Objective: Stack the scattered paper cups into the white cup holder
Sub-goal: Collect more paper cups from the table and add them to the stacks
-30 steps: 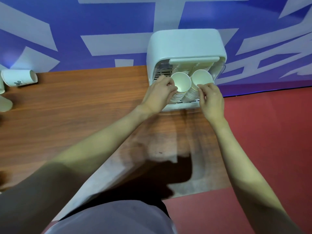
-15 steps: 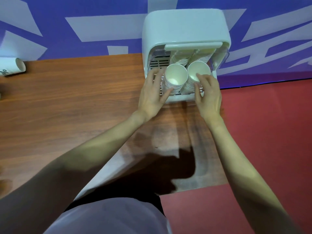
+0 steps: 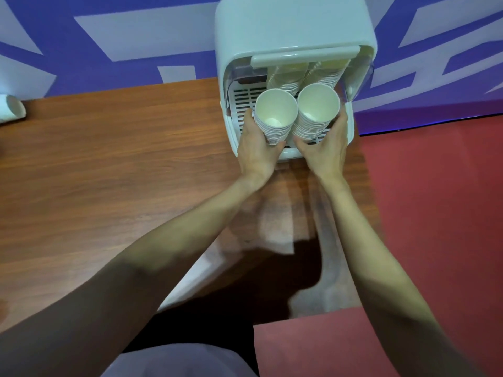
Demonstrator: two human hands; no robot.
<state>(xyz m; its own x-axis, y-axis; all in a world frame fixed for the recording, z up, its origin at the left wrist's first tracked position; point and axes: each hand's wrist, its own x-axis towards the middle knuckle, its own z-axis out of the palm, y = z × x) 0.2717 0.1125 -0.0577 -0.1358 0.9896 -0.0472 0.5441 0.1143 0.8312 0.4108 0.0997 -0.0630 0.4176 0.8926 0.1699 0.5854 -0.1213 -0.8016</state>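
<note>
a: where are the cups?
b: two stacks in the cup holder (image 3: 294, 28). left grip (image 3: 258, 148) curls round the left stack (image 3: 275, 123), right grip (image 3: 325, 148) round the right stack (image 3: 314, 118).
a: any loose?
b: one cup (image 3: 11, 108) lies far left on the counter (image 3: 122, 159).

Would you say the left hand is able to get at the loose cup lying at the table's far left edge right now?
Probably not yet: the left hand grips the left cup stack in the holder, far from that cup.
</note>
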